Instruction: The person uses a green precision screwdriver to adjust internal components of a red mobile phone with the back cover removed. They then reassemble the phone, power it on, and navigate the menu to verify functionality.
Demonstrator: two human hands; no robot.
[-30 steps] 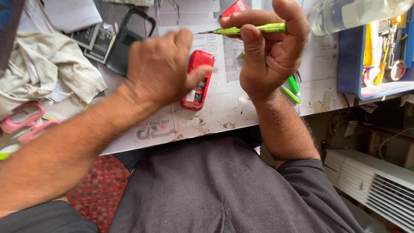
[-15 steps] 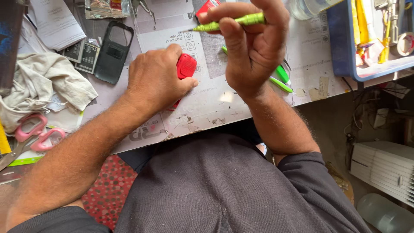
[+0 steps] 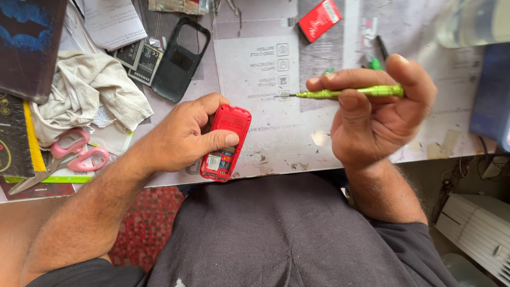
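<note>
1. Red phone (image 3: 226, 142), back cover off with its insides showing, lies at the bench (image 3: 276, 143) near edge, about 6 o'clock. Half a second ago the palm hid most of it; now nearly all shows.
2. Left hand (image 3: 183, 135) is curled round the phone's left side, thumb pressed across its lower body. It has slid off the top.
3. Right hand (image 3: 374, 119) pinches a green screwdriver (image 3: 345, 93), tip toward 9 o'clock, raised above the phone, not touching.
4. Black back cover (image 3: 180, 61) at 11 o'clock; pink scissors (image 3: 71, 154) at 9 o'clock.
</note>
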